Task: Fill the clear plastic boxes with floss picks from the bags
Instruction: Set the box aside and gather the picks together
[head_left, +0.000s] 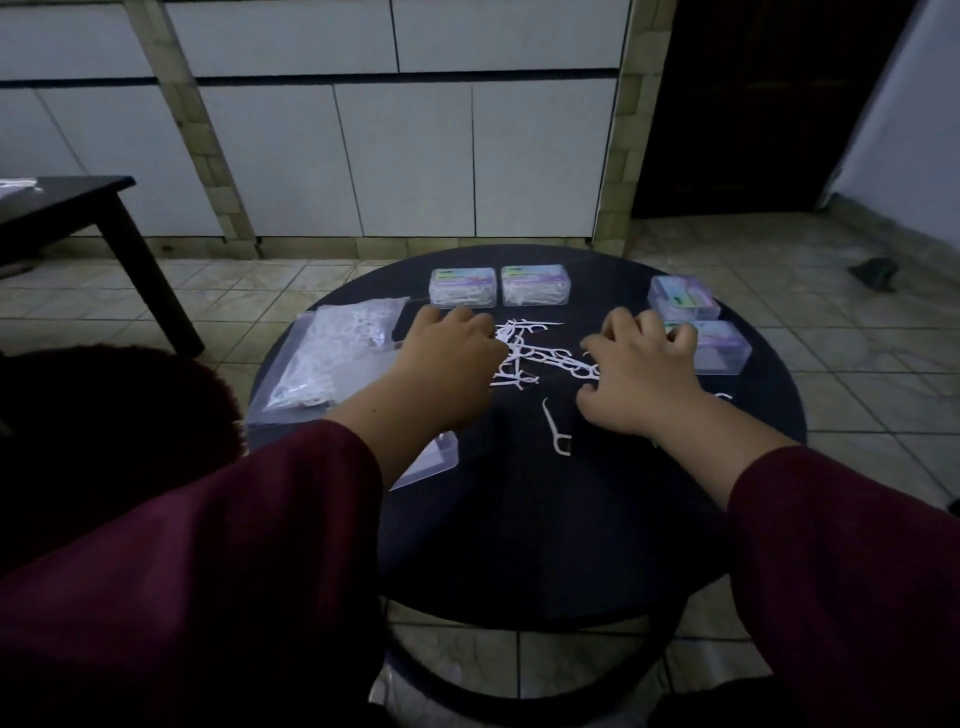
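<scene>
A loose pile of white floss picks (535, 351) lies in the middle of the round black table (545, 545). My left hand (449, 353) rests at the pile's left edge, fingers curled onto the picks. My right hand (636, 371) curls over the pile's right edge. One single pick (556, 428) lies nearer to me. A clear bag of picks (337, 353) sits at the left. Two filled clear boxes (462, 287) (535, 285) stand at the back, two more boxes (683, 297) (722, 347) at the right. An open box part (434, 460) shows under my left forearm.
A dark side table (67, 208) stands at the left. White cabinet doors (405, 156) line the wall behind, and a dark doorway (753, 104) is at the back right. The floor (857, 364) is tiled.
</scene>
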